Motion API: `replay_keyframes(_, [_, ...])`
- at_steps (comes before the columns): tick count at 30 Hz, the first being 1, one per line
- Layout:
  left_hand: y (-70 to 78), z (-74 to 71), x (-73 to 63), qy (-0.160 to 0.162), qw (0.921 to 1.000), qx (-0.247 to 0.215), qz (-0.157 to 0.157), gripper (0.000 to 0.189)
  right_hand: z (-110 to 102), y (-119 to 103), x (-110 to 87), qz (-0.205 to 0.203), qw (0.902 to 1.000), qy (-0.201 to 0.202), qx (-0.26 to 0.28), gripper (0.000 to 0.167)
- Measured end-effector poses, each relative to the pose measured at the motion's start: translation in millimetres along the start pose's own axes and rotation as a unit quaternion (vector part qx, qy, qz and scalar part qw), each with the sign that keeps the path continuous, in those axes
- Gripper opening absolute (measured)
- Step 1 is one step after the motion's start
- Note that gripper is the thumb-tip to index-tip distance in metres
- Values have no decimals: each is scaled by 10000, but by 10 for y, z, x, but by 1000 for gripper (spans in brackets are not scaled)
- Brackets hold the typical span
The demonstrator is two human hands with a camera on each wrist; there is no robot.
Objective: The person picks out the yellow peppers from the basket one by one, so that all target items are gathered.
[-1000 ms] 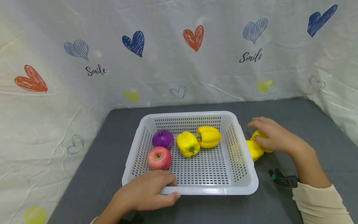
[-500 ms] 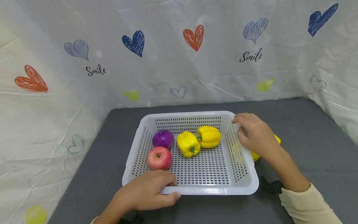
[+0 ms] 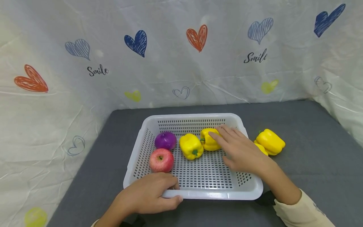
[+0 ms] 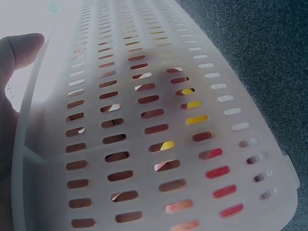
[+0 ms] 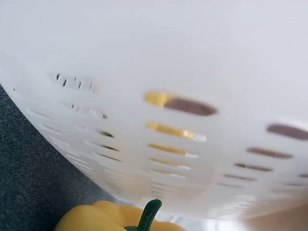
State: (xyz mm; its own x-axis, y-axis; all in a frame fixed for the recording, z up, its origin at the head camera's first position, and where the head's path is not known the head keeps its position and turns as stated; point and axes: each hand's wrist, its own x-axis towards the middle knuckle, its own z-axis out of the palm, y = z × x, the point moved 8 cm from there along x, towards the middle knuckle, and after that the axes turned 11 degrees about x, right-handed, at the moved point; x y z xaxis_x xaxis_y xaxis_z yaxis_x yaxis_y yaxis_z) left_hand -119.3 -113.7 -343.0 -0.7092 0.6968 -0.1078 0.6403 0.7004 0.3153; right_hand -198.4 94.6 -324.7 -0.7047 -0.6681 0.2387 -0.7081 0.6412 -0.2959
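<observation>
My left hand (image 3: 150, 193) grips the front rim of a white perforated basket (image 3: 215, 194), thumb outside and fingers inside. In the left wrist view, the thumb (image 4: 24, 50) lies along the rim. My right hand (image 3: 241, 151) reaches over the basket's right side with fingers extended, overlapping a yellow bell pepper (image 3: 208, 138) inside. Beside that pepper lies another yellow bell pepper (image 3: 191, 146). A red apple (image 3: 161, 160) and a glossy round purple thing (image 3: 165, 140) occupy the left part. The right wrist view shows the basket wall (image 5: 216, 57), hiding the fingers.
Right of the basket, a yellow bell pepper (image 3: 270, 142) lies on the dark grey cloth (image 3: 309, 142), with a second pepper (image 3: 261, 148) partly behind my right arm. A white curtain (image 3: 161, 69) printed with hearts hangs behind the table.
My right hand has moved left from the peppers outside the basket, across its right rim, to the pepper inside. My left hand keeps its hold on the front rim.
</observation>
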Motion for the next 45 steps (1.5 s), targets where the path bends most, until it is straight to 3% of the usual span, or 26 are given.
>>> replay_keyframes(3, [7,12,9,-27,10000,-44,4,23,9,12,-18,141,9998,-117,38,75])
replay_keyframes(9, [13,3,1,93,9999,73,27,21,-168,21,-52,7,9919,941,852,35])
replay_keyframes(11, [12,-5,-5,129,9998,125,28,20,-177,18,-62,-52,9909,1028,861,34])
replay_keyframes(14, [14,-13,-9,153,9998,132,49,20,-109,21,-56,31,9943,661,832,59])
replay_keyframes(16, [17,-11,-6,148,9998,99,83,20,-30,1,-53,166,9962,172,842,77])
replay_keyframes(18, [16,-2,-5,95,9999,37,87,20,62,-74,-66,272,9948,-291,933,86])
replay_keyframes(22, [9,1,-18,44,10000,36,45,19,296,-310,-109,381,9781,-1423,1468,76])
replay_keyframes(25, [4,-9,-26,79,9999,58,21,19,405,-378,-123,570,9615,-1942,1860,65])
replay_keyframes(29, [4,-16,-14,127,9999,34,39,19,399,-347,-113,680,9620,-1878,1864,66])
replay_keyframes(37, [20,-23,9,80,10000,11,38,20,404,-260,-127,1132,9650,-1814,1522,85])
replay_keyframes(45, [18,-24,3,97,9999,-18,35,20,389,-315,-102,589,9751,-1761,1211,81])
